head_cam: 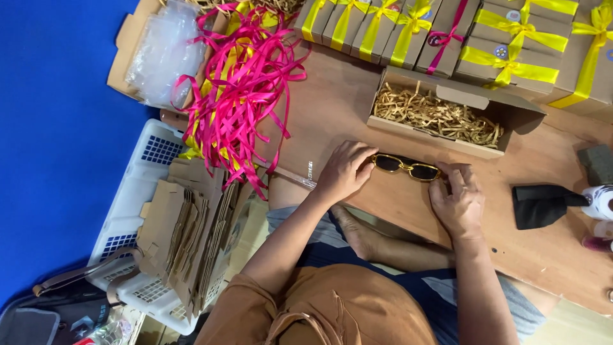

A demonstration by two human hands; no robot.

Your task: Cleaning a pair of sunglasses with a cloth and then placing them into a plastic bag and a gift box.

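Note:
A pair of gold-framed sunglasses with dark lenses lies on the wooden table in front of me. My left hand grips its left end and my right hand grips its right end. Just beyond the glasses stands an open brown cardboard box lined with shredded paper.
Closed brown boxes tied with yellow ribbon line the back edge. A heap of pink and yellow ribbons lies at left, above a white basket of flat cardboard blanks. A black cloth and a white bottle sit at right.

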